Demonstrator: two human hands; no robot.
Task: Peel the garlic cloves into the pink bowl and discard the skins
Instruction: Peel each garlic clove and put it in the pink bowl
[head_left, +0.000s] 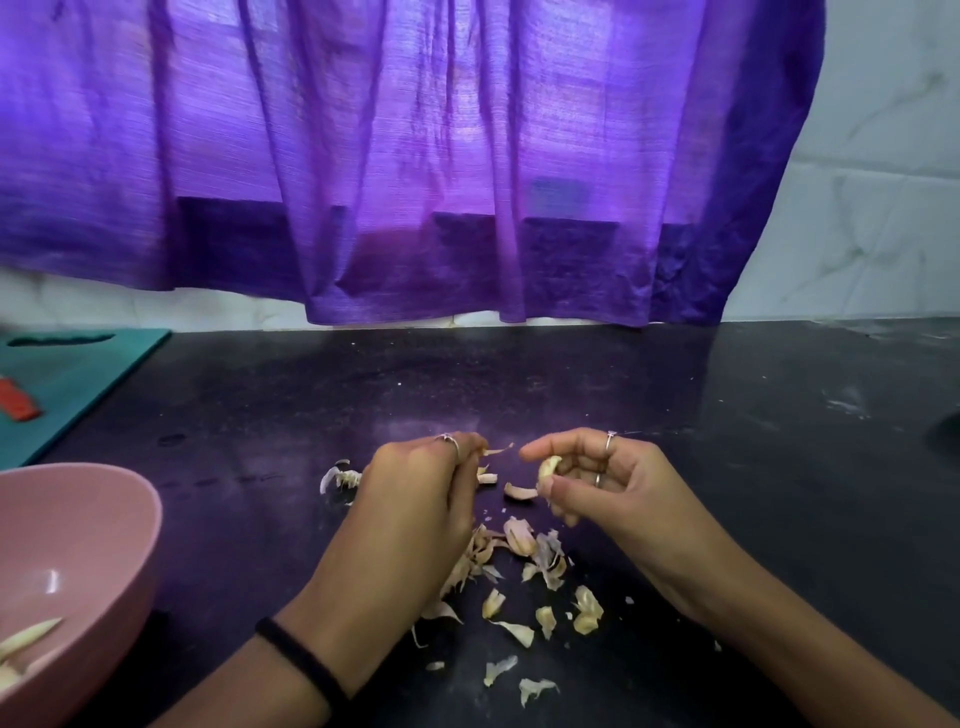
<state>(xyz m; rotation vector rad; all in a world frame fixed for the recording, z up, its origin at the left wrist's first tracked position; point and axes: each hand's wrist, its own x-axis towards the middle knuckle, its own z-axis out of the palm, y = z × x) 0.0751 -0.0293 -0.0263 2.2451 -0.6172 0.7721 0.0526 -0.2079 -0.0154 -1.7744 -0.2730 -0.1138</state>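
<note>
Upright, slightly tilted, garlic clove (548, 467) sits pinched in right hand (597, 480).

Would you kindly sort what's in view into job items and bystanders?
Job: garlic clove held by right hand; left hand pinching a skin strip; pink bowl; loose skins.
Bystanders: teal cutting board; red object; purple curtain.

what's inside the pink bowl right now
The round pink plastic bowl holds a few pale peeled garlic cloves against its lower left wall. The picture's edge cuts off the rest of the bowl, so how many it holds cannot be told.
</note>
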